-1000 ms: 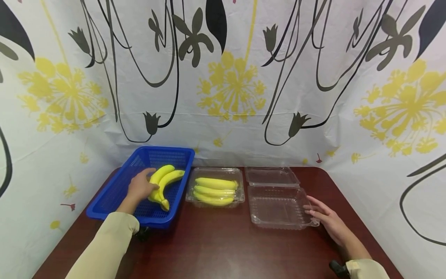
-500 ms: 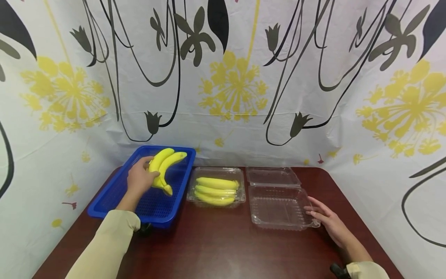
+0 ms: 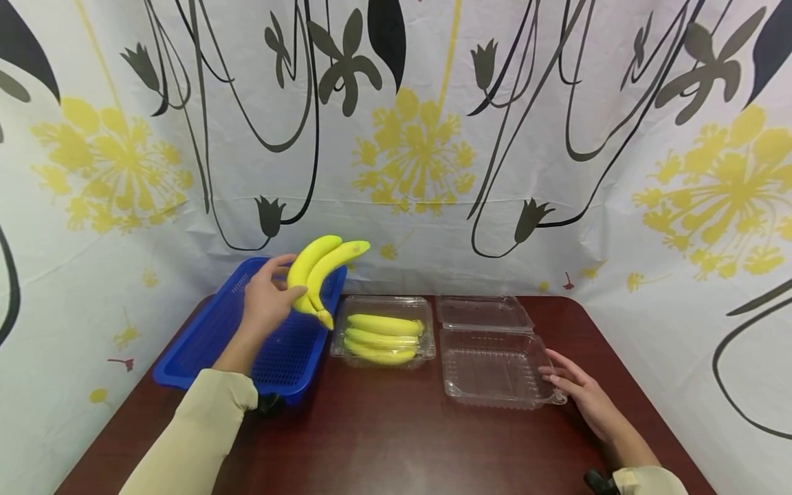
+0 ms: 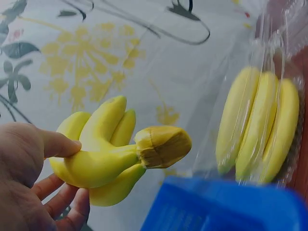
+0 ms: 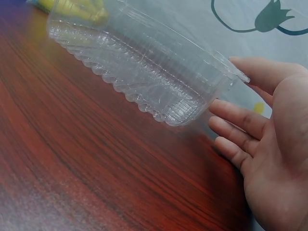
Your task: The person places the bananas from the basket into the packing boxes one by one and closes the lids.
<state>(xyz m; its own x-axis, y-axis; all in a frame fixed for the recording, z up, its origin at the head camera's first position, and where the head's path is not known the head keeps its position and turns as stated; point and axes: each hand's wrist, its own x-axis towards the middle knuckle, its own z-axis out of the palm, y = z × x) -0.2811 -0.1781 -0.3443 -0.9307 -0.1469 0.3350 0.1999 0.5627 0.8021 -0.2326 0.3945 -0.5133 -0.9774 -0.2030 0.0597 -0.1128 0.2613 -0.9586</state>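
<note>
My left hand point(image 3: 265, 301) grips a bunch of yellow bananas point(image 3: 323, 269) above the right side of the blue basket point(image 3: 286, 361). In the left wrist view the thumb lies over one banana of the bunch point(image 4: 96, 166), and its brown-yellow stem end faces right. At the right of the table, my right hand point(image 3: 594, 399) rests with loosely extended fingers against the side of a clear plastic clamshell box point(image 3: 489, 368). This box lies with its lid folded back, nothing inside. In the right wrist view fingertips point(image 5: 222, 144) are beside the box's corner.
Between basket and open box stands another clear clamshell box point(image 3: 428, 349) with several bananas point(image 3: 382, 340) inside, seen through its plastic. A dark red-brown wooden table point(image 3: 396, 440) carries everything. A white patterned cloth point(image 3: 433, 254) hangs behind and at both sides.
My left hand has lifted the banana bunch up out of the blue basket and carried it to the right. The right hand and both clear boxes have stayed put.
</note>
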